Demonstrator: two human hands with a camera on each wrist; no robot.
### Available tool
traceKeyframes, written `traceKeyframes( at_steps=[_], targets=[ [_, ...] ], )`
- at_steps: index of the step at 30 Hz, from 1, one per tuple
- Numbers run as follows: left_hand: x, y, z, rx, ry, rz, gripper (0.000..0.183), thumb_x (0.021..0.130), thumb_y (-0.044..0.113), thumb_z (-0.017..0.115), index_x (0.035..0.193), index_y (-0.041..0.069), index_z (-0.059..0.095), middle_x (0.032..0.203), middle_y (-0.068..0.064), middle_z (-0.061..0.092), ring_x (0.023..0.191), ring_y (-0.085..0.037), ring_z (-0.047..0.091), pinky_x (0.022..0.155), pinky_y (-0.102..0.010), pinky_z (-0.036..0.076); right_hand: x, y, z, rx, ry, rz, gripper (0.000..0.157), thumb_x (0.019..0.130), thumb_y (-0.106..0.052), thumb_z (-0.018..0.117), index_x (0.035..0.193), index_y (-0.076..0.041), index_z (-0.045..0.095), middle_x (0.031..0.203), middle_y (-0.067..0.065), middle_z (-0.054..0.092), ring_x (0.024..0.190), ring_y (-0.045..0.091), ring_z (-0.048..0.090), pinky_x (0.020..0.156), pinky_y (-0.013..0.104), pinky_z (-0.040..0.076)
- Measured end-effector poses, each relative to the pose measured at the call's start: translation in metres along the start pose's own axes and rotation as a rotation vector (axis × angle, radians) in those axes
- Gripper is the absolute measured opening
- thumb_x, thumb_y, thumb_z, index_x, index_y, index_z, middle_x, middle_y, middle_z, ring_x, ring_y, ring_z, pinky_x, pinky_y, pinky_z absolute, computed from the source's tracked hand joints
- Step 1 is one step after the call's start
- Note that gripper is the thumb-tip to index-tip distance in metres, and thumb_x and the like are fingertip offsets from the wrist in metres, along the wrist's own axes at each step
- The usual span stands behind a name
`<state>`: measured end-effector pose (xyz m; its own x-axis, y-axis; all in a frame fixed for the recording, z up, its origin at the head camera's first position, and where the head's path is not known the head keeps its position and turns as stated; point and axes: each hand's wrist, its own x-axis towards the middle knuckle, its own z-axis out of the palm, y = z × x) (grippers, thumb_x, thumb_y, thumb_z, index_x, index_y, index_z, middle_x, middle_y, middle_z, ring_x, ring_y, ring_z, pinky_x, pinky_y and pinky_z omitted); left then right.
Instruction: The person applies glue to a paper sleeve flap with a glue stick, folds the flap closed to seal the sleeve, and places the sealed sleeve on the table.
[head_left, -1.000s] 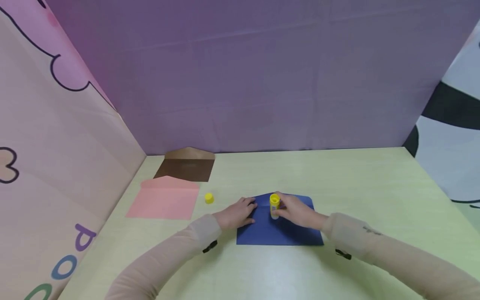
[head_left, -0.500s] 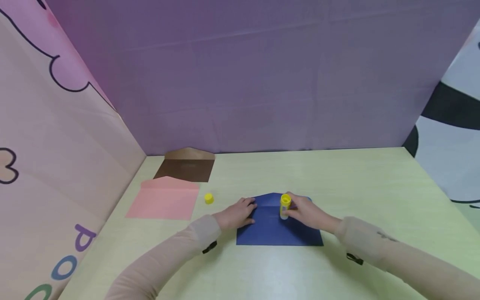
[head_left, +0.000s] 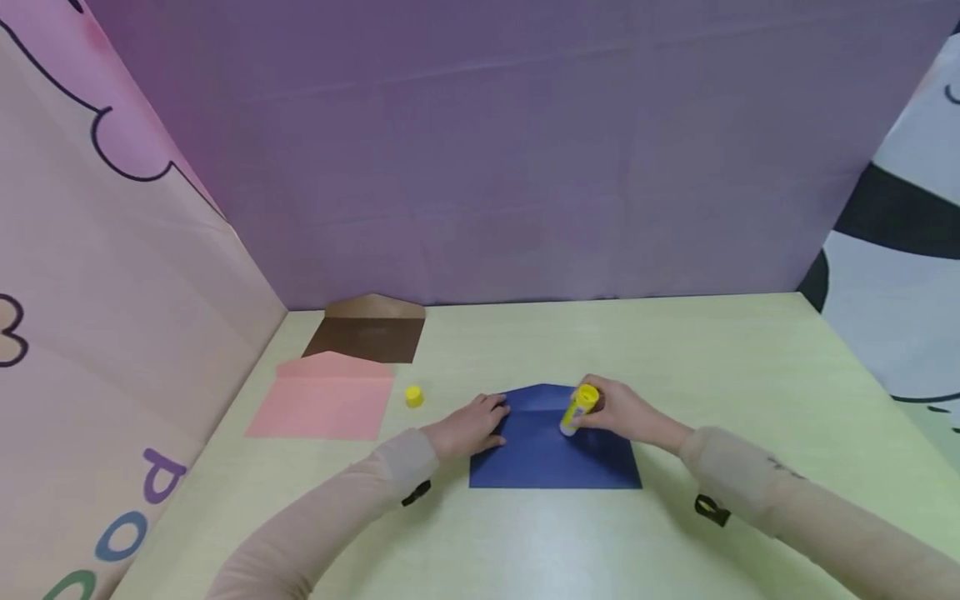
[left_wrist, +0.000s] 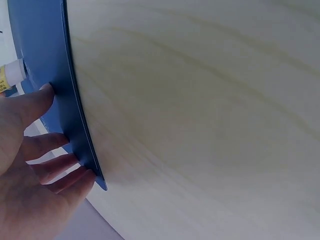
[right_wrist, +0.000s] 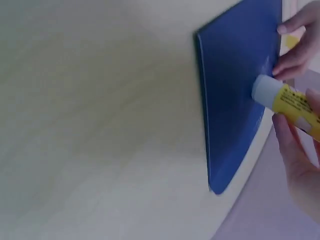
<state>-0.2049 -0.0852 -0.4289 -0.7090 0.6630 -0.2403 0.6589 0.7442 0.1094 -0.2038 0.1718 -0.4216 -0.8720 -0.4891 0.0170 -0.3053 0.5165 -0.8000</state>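
Note:
A blue envelope (head_left: 555, 462) lies on the table with its flap spread away from me. My left hand (head_left: 472, 427) rests on its left side, fingers spread, and the fingertips press near its edge in the left wrist view. My right hand (head_left: 626, 412) grips a yellow glue stick (head_left: 580, 409) between thumb and fingers. The stick leans, its yellow end up and its white end down against the blue paper. In the right wrist view the white end of the glue stick (right_wrist: 267, 91) meets the envelope (right_wrist: 232, 100), with faint marks on the paper close by.
A yellow cap (head_left: 414, 396) stands on the table left of the blue envelope. Farther left lie a pink envelope (head_left: 322, 404) and a brown envelope (head_left: 367, 337), both with flaps spread. A purple cloth wall (head_left: 480, 167) closes off the table's back edge.
My right hand has moved right across the blue envelope with the glue stick, which has gone from upright to leaning. My left hand has stayed in place on the paper.

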Motion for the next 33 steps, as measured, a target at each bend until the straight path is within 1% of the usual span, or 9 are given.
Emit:
traceKeyframes(
  at_steps=[3, 8, 12, 15, 19, 22, 25, 28, 33],
  targets=[
    [-0.001, -0.001, 0.0, 0.012, 0.005, 0.011, 0.052, 0.09, 0.031, 0.05, 0.131, 0.002, 0.04, 0.138, -0.014, 0.031, 0.125, -0.025, 0.032, 0.099, -0.031, 0.033, -0.001, 0.0, -0.007, -0.09, 0.01, -0.012, 0.028, 0.07, -0.013, 0.074, 0.087, -0.004, 0.054, 0.081, 0.004, 0.057, 0.07, 0.015, 0.051, 0.058, 0.022, 0.047],
    [0.0, 0.0, -0.001, 0.025, -0.001, 0.017, 0.052, 0.09, 0.032, 0.049, 0.131, 0.002, 0.04, 0.138, -0.014, 0.031, 0.124, -0.025, 0.032, 0.099, -0.031, 0.034, -0.003, -0.003, -0.017, -0.331, -0.013, -0.083, 0.024, 0.068, -0.011, 0.075, 0.081, -0.005, 0.056, 0.078, 0.002, 0.057, 0.067, 0.012, 0.05, 0.057, 0.023, 0.045],
    [0.0, 0.0, -0.001, 0.027, -0.004, 0.012, 0.052, 0.09, 0.033, 0.049, 0.131, 0.003, 0.039, 0.138, -0.013, 0.031, 0.124, -0.025, 0.032, 0.099, -0.03, 0.034, -0.006, -0.007, -0.017, -0.607, -0.041, -0.186, 0.022, 0.066, -0.011, 0.076, 0.082, -0.004, 0.063, 0.077, 0.001, 0.057, 0.068, 0.013, 0.05, 0.061, 0.028, 0.046],
    [0.0, 0.0, -0.001, 0.03, -0.004, 0.015, 0.052, 0.09, 0.032, 0.049, 0.131, 0.003, 0.039, 0.138, -0.013, 0.031, 0.124, -0.025, 0.032, 0.098, -0.03, 0.034, -0.008, -0.006, -0.012, -0.817, -0.023, -0.297, 0.025, 0.062, -0.013, 0.078, 0.082, -0.006, 0.066, 0.075, 0.002, 0.056, 0.067, 0.015, 0.047, 0.061, 0.03, 0.043],
    [0.0, 0.0, -0.003, 0.036, -0.005, 0.018, 0.052, 0.09, 0.032, 0.049, 0.132, 0.003, 0.039, 0.138, -0.013, 0.031, 0.124, -0.025, 0.032, 0.098, -0.03, 0.034, -0.01, -0.003, -0.004, -0.966, 0.048, -0.395, 0.026, 0.058, -0.013, 0.08, 0.079, -0.007, 0.065, 0.072, 0.004, 0.057, 0.066, 0.018, 0.041, 0.06, 0.031, 0.037],
    [0.0, 0.0, -0.003, 0.034, -0.007, 0.02, 0.052, 0.09, 0.032, 0.049, 0.132, 0.003, 0.039, 0.138, -0.013, 0.031, 0.124, -0.025, 0.032, 0.099, -0.03, 0.034, -0.011, -0.002, 0.001, -0.977, 0.092, -0.405, 0.027, 0.059, -0.013, 0.08, 0.08, -0.006, 0.065, 0.074, 0.005, 0.058, 0.067, 0.019, 0.04, 0.061, 0.03, 0.035],
    [0.0, -0.001, -0.003, 0.032, -0.009, 0.02, 0.052, 0.09, 0.033, 0.048, 0.132, 0.003, 0.039, 0.139, -0.013, 0.03, 0.124, -0.025, 0.032, 0.099, -0.03, 0.034, -0.011, -0.002, 0.004, -0.936, 0.122, -0.384, 0.029, 0.062, -0.014, 0.079, 0.086, -0.006, 0.064, 0.077, 0.005, 0.06, 0.069, 0.018, 0.041, 0.062, 0.03, 0.036],
    [0.0, -0.002, -0.002, 0.033, -0.003, 0.022, 0.052, 0.09, 0.033, 0.049, 0.132, 0.003, 0.039, 0.139, -0.013, 0.03, 0.124, -0.025, 0.032, 0.099, -0.03, 0.034, -0.013, -0.002, 0.004, -0.84, 0.152, -0.327, 0.033, 0.064, -0.013, 0.078, 0.092, -0.005, 0.062, 0.083, 0.005, 0.062, 0.072, 0.018, 0.044, 0.065, 0.031, 0.04],
    [0.0, -0.002, -0.001, 0.044, 0.008, 0.029, 0.052, 0.09, 0.033, 0.048, 0.132, 0.003, 0.039, 0.138, -0.013, 0.031, 0.124, -0.025, 0.032, 0.099, -0.03, 0.034, -0.018, -0.003, 0.001, -0.603, 0.193, -0.186, 0.034, 0.067, -0.007, 0.075, 0.097, -0.004, 0.06, 0.088, 0.006, 0.061, 0.074, 0.018, 0.048, 0.066, 0.034, 0.047]
  ],
)
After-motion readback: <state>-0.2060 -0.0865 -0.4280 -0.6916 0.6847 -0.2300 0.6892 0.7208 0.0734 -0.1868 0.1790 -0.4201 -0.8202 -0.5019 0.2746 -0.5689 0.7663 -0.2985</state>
